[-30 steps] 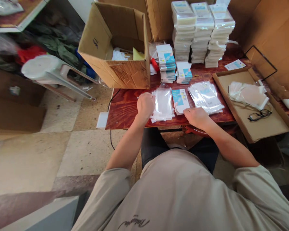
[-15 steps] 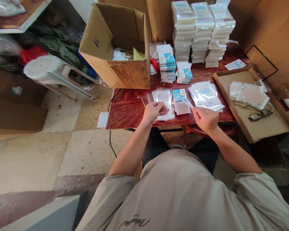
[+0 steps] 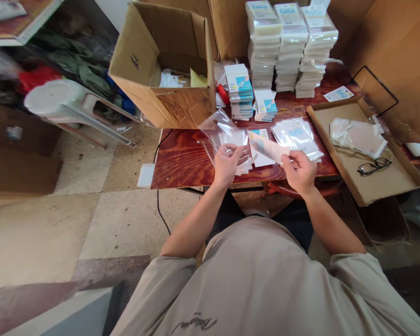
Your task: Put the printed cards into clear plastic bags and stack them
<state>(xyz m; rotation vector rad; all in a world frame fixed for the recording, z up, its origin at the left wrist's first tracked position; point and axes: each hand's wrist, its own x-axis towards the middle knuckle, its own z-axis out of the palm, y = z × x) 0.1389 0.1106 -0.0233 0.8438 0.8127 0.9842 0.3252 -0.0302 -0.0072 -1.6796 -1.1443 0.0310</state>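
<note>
My left hand [image 3: 228,162] is closed on a clear plastic sleeve [image 3: 220,131], lifted off the pile of empty sleeves [image 3: 244,164] on the red wooden table [image 3: 182,158]. My right hand [image 3: 298,171] pinches a blue-and-white printed card [image 3: 268,146] and holds it tilted, its end pointing toward the sleeve. Under the card, another printed card [image 3: 263,134] lies on the table. A heap of filled sleeves [image 3: 297,137] lies just right of it.
An open cardboard box [image 3: 164,70] stands at the table's back left. Short stacks of cards [image 3: 240,88] and tall stacks of packed sleeves [image 3: 290,44] fill the back. A shallow cardboard tray [image 3: 388,179] at right holds glasses [image 3: 374,165] and bags. A plastic stool [image 3: 61,100] stands on the floor to the left.
My left hand lifted one sleeve off the pile and raised it. My right hand picked a card off the table and brought it up toward the sleeve.
</note>
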